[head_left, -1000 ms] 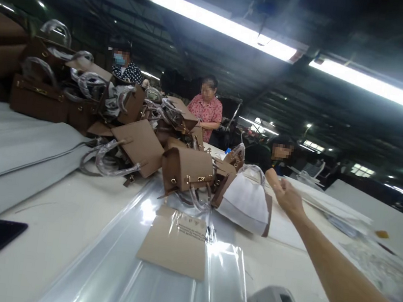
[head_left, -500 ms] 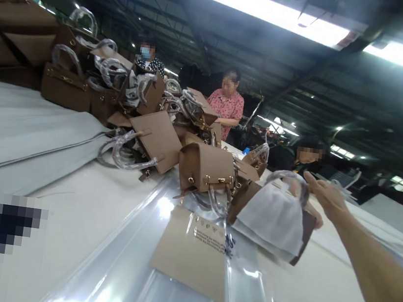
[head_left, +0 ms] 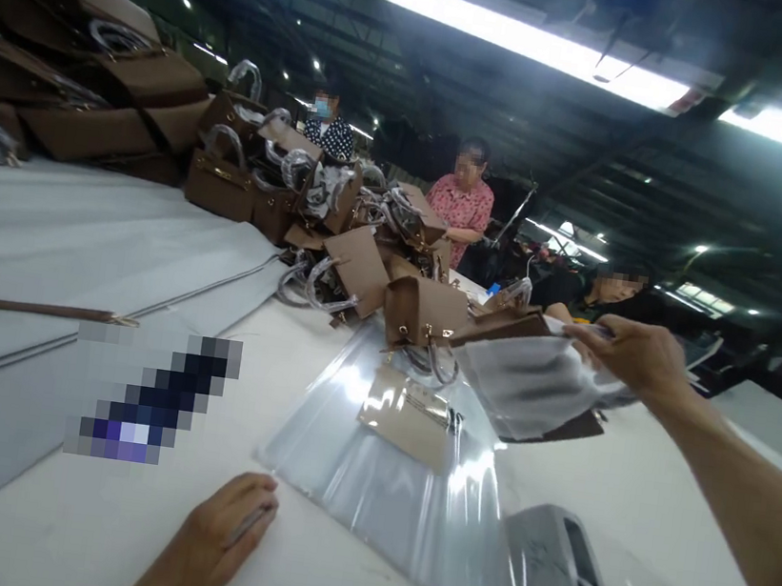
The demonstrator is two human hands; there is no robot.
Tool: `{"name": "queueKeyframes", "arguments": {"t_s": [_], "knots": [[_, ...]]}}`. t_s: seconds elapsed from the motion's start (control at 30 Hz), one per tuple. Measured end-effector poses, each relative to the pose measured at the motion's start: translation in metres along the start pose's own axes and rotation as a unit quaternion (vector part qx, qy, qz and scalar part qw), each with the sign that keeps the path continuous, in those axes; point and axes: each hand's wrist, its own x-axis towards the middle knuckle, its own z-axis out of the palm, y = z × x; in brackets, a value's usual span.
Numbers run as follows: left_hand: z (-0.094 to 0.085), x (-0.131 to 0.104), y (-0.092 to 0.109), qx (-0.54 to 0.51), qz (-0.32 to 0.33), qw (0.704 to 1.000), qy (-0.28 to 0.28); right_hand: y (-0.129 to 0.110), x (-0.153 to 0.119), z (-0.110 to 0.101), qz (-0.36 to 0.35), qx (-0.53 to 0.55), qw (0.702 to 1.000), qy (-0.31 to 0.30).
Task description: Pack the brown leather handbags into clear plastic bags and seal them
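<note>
My right hand point(head_left: 634, 356) is closed on a wrapped handle of a brown handbag point(head_left: 561, 425), which is tilted on the right of the pile with white wrapping point(head_left: 519, 387) over its side. My left hand point(head_left: 228, 517) rests low on the white table, its fingers curled around a small thing too unclear to name. Just beyond it lies a clear plastic sheet point(head_left: 371, 497), with a tan printed card point(head_left: 410, 420) on it. Another brown bag point(head_left: 424, 309) sits at the sheet's far end.
Brown handbags point(head_left: 222, 184) are heaped across the back. Grey covering point(head_left: 172, 255) and a strap point(head_left: 21, 307) lie left. A grey device point(head_left: 558, 584) stands front right. People are behind the table, one in a pink shirt point(head_left: 461, 206) and one at right point(head_left: 578, 294).
My right hand has closed on the handle, and the bag has tipped over. My left hand has come into view. The view has shifted, showing more of the left side and the grey device.
</note>
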Motion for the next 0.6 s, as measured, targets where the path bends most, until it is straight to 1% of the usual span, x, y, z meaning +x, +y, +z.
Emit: {"name": "queueKeyframes", "arguments": {"t_s": [0.07, 0.1, 0.13, 0.17, 0.2, 0.23, 0.27, 0.3, 0.33, 0.37, 0.4, 0.43, 0.47, 0.5, 0.53, 0.57, 0.6], "knots": [[-0.004, 0.002, 0.011, -0.045, -0.022, 0.999, 0.0, -0.005, -0.016, -0.046, 0.05, 0.091, 0.993, 0.064], [-0.005, 0.002, 0.02, -0.081, -0.046, 0.996, 0.007, -0.01, -0.028, -0.067, 0.088, 0.167, 0.978, 0.087], [-0.005, 0.002, 0.031, -0.132, -0.075, 0.988, 0.015, -0.016, -0.042, -0.086, 0.133, 0.259, 0.951, 0.099], [-0.005, 0.001, 0.045, -0.2, -0.106, 0.974, 0.026, -0.023, -0.059, -0.101, 0.178, 0.362, 0.91, 0.099], [-0.005, 0.0, 0.062, -0.282, -0.135, 0.949, 0.036, -0.032, -0.078, -0.114, 0.216, 0.463, 0.856, 0.085], [-0.006, -0.001, 0.081, -0.376, -0.143, 0.914, 0.04, -0.042, -0.1, -0.123, 0.243, 0.558, 0.791, 0.065], [-0.009, -0.003, 0.1, -0.463, -0.13, 0.876, 0.043, -0.052, -0.124, -0.13, 0.261, 0.639, 0.722, 0.042], [-0.013, -0.007, 0.119, -0.533, -0.108, 0.837, 0.052, -0.063, -0.151, -0.133, 0.276, 0.703, 0.656, 0.016], [-0.018, -0.011, 0.135, -0.584, -0.095, 0.803, 0.073, -0.075, -0.18, -0.135, 0.297, 0.741, 0.602, -0.004], [-0.026, -0.017, 0.148, -0.616, -0.096, 0.776, 0.1, -0.088, -0.213, -0.136, 0.326, 0.763, 0.557, -0.031], [-0.035, -0.024, 0.156, -0.629, -0.111, 0.758, 0.13, -0.1, -0.247, -0.135, 0.357, 0.775, 0.518, -0.055], [-0.044, -0.032, 0.159, -0.627, -0.137, 0.75, 0.157, -0.113, -0.283, -0.132, 0.379, 0.785, 0.481, -0.1], [-0.054, -0.041, 0.158, -0.614, -0.166, 0.752, 0.171, -0.126, -0.318, -0.129, 0.383, 0.795, 0.446, -0.153], [-0.063, -0.049, 0.153, -0.592, -0.189, 0.765, 0.171, -0.139, -0.353, -0.125, 0.381, 0.804, 0.416, -0.186], [-0.072, -0.058, 0.146, -0.563, -0.207, 0.784, 0.161, -0.151, -0.384, -0.12, 0.375, 0.81, 0.394, -0.221], [-0.079, -0.066, 0.138, -0.532, -0.223, 0.804, 0.144, -0.161, -0.412, -0.114, 0.349, 0.811, 0.388, -0.263], [-0.084, -0.072, 0.13, -0.498, -0.239, 0.825, 0.119, -0.17, -0.437, -0.109, 0.308, 0.802, 0.405, -0.313]]}}
